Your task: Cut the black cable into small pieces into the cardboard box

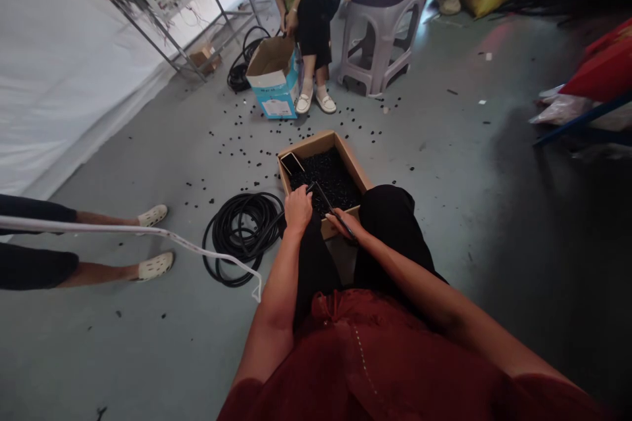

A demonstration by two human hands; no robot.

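My left hand [297,209] grips a black cable [296,205] over a cardboard box [323,141] that rests at my knees. The cable runs down to a coiled black cable [241,237] on the floor beside my left leg. My right hand [342,223] closes on a slim black tool [332,208], whose exact kind I cannot tell. The box is heaped with small black pieces [326,179]. A flat dark rectangular object [292,163], perhaps a phone, lies in its far left corner. My hands hide the box's near part.
Small black pieces lie scattered over the grey floor [197,151]. A seated person [313,20] is at the far side beside a blue-and-white carton [274,75] and another black cable coil [244,59]. Another person's legs [89,243] and a white cable [148,230] are at the left.
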